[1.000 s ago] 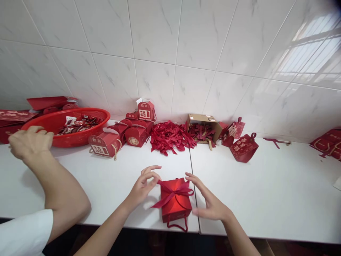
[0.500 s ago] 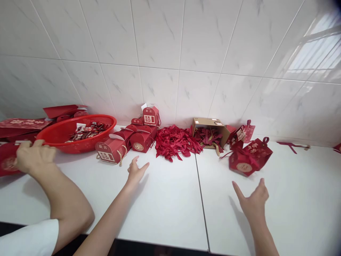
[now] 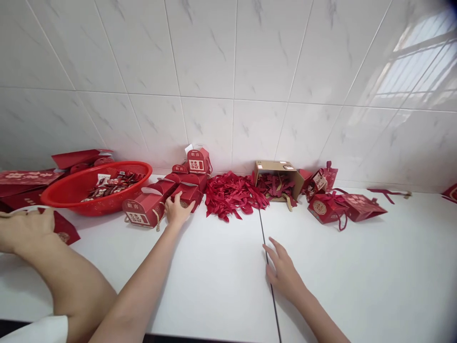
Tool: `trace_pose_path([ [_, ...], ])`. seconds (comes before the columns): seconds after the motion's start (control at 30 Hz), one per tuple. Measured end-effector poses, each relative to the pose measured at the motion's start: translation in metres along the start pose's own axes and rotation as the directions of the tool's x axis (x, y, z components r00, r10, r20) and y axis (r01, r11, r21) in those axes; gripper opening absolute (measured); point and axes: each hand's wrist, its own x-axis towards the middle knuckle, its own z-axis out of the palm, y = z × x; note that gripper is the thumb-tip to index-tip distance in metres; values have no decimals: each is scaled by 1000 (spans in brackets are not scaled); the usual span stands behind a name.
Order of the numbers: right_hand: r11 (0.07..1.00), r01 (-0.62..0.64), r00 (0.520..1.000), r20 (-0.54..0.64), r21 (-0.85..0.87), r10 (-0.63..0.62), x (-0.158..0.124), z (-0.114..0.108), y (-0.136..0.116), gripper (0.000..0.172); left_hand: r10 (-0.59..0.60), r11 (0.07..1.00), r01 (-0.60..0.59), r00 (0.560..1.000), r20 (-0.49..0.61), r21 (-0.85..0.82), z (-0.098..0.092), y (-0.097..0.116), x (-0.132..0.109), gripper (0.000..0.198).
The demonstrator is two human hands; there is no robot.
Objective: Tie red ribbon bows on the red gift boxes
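Observation:
My left hand [image 3: 176, 209] is at the front of a small red gift box [image 3: 189, 190], its fingers and thumb spread before it; I cannot tell how firmly they touch. This box stands in a cluster, beside a red gift box with a rope handle [image 3: 137, 212] and below one with a white double-character label [image 3: 196, 162]. Over the table's seam, my right hand [image 3: 285, 274] hovers with nothing in it, fingers apart. Farther right lie a red box with a round emblem [image 3: 323, 209] and a flower-patterned one [image 3: 366, 206].
Red ribbons [image 3: 233, 193] are heaped by the wall, next to a cardboard box [image 3: 298, 186] of more ribbons. A red plastic basket [image 3: 96, 208] holds wrapped sweets. At the left, another person's arm [image 3: 71, 271] reaches over the white table [image 3: 221, 286], a hand at a red box [image 3: 67, 228].
My left hand has moved forward to the small gift box. My right hand has moved left, away from the red boxes, which have settled onto the table. The other person's hand has shifted left.

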Motion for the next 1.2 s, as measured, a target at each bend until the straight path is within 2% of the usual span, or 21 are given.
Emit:
trace_pose_path([
  [0.03, 1000, -5, 998, 63, -9, 6, 14, 0, -6, 45, 16, 1000, -16, 1000, 8, -5, -2, -1, -7, 63],
  [0.1, 999, -29, 993, 114, -18, 31, 45, 3, -16, 40, 55, 998, -55, 998, 33, -25, -8, -2, -29, 62],
  [0.27, 993, -96, 988, 115, -69, 103, 116, 31, -40, 37, 194, 978, -182, 973, 123, -102, -32, -3, -105, 60],
  [0.4, 983, -148, 982, 106, -107, 159, 141, 51, -50, 29, 369, 916, -298, 890, 269, -271, -55, 1, -157, 55],
  [0.5, 979, -162, 978, 114, -122, 176, 139, 54, -46, 32, 422, 882, -268, 816, 394, -389, -68, 6, -182, 58],
  [0.6, 981, -150, 975, 147, -127, 168, 129, 48, -37, 31, 438, 857, -201, 768, 467, -474, -74, 9, -199, 59],
  [0.7, 981, -153, 971, 168, -117, 171, 119, 39, -30, 27, 490, 818, -181, 718, 495, -546, -73, 8, -210, 63],
  [0.83, 975, -205, 967, 136, -90, 216, 121, 37, -29, 40, 566, 747, -160, 663, 490, -645, -67, 2, -222, 70],
  [0.9, 969, -237, 963, 117, -72, 244, 125, 43, -33, 43, 589, 705, -135, 657, 470, -696, -63, -1, -227, 70],
  [1.07, 958, -287, 955, 86, 16, 285, 131, 57, -43, 28, 592, 656, -92, 678, 436, -749, -58, -8, -233, 70],
  [1.2, 952, -274, 961, 85, 135, 265, 127, 44, -34, 31, 601, 649, -94, 672, 433, -755, -57, -9, -232, 70],
])
